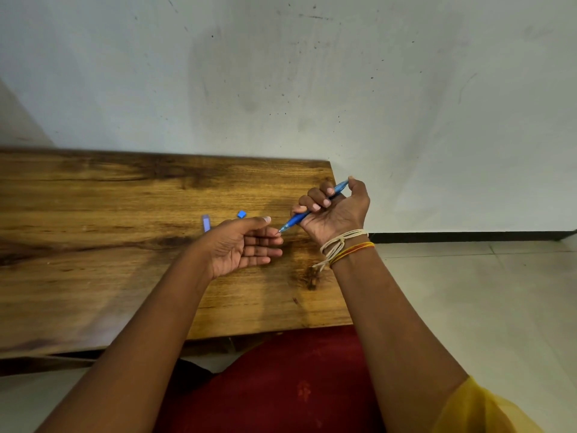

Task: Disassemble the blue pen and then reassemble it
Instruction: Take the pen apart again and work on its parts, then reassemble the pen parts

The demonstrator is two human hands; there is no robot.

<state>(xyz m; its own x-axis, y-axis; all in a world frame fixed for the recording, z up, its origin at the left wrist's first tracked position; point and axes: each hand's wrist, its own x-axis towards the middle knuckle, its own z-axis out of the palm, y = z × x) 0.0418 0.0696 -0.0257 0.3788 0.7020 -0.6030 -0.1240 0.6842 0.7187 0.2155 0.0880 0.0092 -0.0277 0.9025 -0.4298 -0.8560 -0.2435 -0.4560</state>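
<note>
Here the right hand (332,210) is fisted around the blue pen (312,207), tip pointing to eight o'clock; left hand (243,245) fingers loosely apart. Light, stiff, slick plastic; best gripped mid-barrel.

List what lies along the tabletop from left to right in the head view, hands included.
Pale blue pen piece → small blue cap piece → left hand, palm up → blue pen, tip at the left fingers → right hand gripping the pen → thread bracelets on the right wrist.
</note>
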